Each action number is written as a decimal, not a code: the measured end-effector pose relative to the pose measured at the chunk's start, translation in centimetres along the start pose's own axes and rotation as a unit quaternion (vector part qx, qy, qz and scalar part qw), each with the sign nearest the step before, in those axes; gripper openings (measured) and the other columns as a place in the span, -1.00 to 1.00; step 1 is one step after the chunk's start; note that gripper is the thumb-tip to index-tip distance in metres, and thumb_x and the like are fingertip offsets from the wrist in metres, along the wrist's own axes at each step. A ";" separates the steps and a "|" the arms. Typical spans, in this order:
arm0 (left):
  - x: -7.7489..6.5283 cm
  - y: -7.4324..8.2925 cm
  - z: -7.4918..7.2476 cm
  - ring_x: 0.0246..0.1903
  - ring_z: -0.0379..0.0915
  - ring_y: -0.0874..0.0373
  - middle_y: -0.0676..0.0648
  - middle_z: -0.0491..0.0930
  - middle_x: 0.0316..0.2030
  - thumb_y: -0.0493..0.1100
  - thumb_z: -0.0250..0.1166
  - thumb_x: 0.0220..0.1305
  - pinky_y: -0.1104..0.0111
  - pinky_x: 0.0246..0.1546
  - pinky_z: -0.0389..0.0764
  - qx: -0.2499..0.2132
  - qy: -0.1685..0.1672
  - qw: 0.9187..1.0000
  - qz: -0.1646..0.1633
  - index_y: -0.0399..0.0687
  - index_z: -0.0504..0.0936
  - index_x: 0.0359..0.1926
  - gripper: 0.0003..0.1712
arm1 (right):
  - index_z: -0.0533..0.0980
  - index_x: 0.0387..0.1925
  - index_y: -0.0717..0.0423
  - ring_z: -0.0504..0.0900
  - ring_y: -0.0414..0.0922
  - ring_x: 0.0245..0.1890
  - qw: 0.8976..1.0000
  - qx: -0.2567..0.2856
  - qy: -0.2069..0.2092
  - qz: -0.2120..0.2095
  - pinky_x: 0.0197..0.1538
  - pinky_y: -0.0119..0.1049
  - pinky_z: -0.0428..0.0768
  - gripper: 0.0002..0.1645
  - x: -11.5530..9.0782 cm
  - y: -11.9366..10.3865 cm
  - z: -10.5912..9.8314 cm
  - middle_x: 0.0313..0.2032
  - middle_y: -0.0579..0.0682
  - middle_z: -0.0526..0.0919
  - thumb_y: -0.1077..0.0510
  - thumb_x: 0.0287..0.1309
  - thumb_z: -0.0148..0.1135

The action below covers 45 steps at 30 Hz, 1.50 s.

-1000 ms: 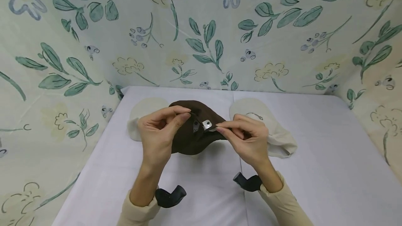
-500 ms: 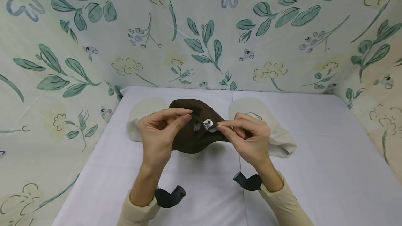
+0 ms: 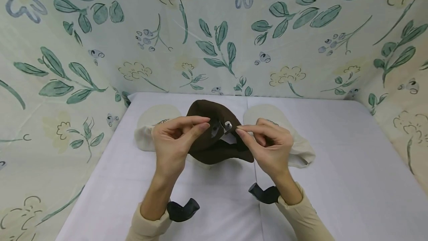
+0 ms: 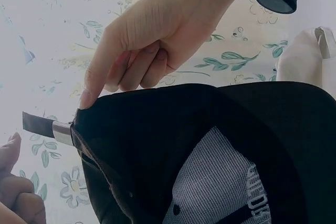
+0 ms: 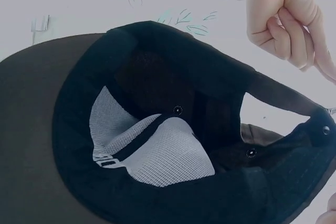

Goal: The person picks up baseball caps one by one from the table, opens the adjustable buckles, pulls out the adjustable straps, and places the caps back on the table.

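In the head view a dark brown cap [image 3: 217, 155] is held up over the table, its mesh-lined inside turned to both wrist views. My left hand [image 3: 171, 144] pinches the cap's rear edge beside the back strap. In the left wrist view a metal buckle [image 4: 63, 132] sits on that strap, and the dark strap end [image 4: 37, 124] sticks out past it. My right hand [image 3: 270, 146] has thumb and forefinger close together near the strap end. A small gap shows between strap and thumb in the left wrist view; whether the fingertips hold anything is unclear.
Two beige caps lie on the white-covered table [image 3: 341, 166]: the left one [image 3: 157, 112] partly behind my left hand, the right one [image 3: 299, 150] behind my right. Something cream [image 3: 200, 163] shows under the brown cap. Floral cloth [image 3: 214, 70] surrounds the table.
The brown cap has tilted, its right end sinking, and its back opening has widened into view. Both hands have shifted slightly right. The strap end looks looser by my right fingertips.
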<state>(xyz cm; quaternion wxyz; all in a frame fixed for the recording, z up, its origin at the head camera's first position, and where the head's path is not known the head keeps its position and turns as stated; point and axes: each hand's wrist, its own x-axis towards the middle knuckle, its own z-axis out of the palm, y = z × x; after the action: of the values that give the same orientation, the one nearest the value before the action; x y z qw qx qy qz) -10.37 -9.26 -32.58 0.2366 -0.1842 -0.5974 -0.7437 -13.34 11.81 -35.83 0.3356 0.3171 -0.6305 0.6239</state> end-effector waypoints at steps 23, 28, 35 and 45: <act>-0.9 -2.6 2.5 -0.69 -0.03 0.28 0.06 0.15 -0.75 -0.41 0.52 0.14 0.40 -0.67 0.00 0.088 -0.014 0.995 0.046 -0.30 0.83 -0.18 -0.82 | 0.76 -0.43 0.40 0.13 -0.32 -0.67 0.998 -0.008 0.069 0.013 -0.60 -0.52 0.04 -0.84 0.3 0.2 -0.4 -0.73 -0.10 0.12 0.58 -0.12 0.45; -1.1 -3.2 2.8 -0.67 0.00 0.31 0.06 0.14 -0.73 -0.40 0.53 0.14 0.41 -0.65 0.04 0.104 -0.027 0.992 0.067 -0.30 0.83 -0.14 -0.78 | 0.76 -0.43 0.42 0.12 -0.32 -0.67 0.997 0.000 0.079 0.015 -0.61 -0.53 0.05 -0.85 0.3 0.2 -0.4 -0.73 -0.11 0.12 0.58 -0.11 0.45; -1.4 -4.0 3.6 -0.64 -0.01 0.37 0.05 0.11 -0.73 -0.41 0.54 0.11 0.45 -0.62 0.05 0.152 -0.040 0.979 0.131 -0.34 0.82 -0.13 -0.75 | 0.76 -0.42 0.43 0.12 -0.32 -0.67 0.996 0.000 0.091 0.020 -0.62 -0.53 0.05 -0.84 0.2 0.2 -0.5 -0.72 -0.10 0.11 0.59 -0.10 0.44; -2.1 -4.9 4.4 -0.66 -0.03 0.35 0.05 0.10 -0.75 -0.44 0.54 0.10 0.47 -0.63 0.03 0.154 -0.004 0.979 0.135 -0.34 0.82 -0.16 -0.76 | 0.76 -0.42 0.43 0.13 -0.32 -0.67 0.995 0.000 0.095 0.020 -0.62 -0.53 0.06 -0.86 0.3 0.1 -0.5 -0.73 -0.10 0.12 0.58 -0.09 0.44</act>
<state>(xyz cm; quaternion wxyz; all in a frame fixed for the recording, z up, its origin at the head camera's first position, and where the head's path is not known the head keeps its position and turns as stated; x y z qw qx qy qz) -11.49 -3.86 -36.70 0.3577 -0.2278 -0.6754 -0.6034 -13.62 12.36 -35.66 0.3819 0.2436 -0.6019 0.6577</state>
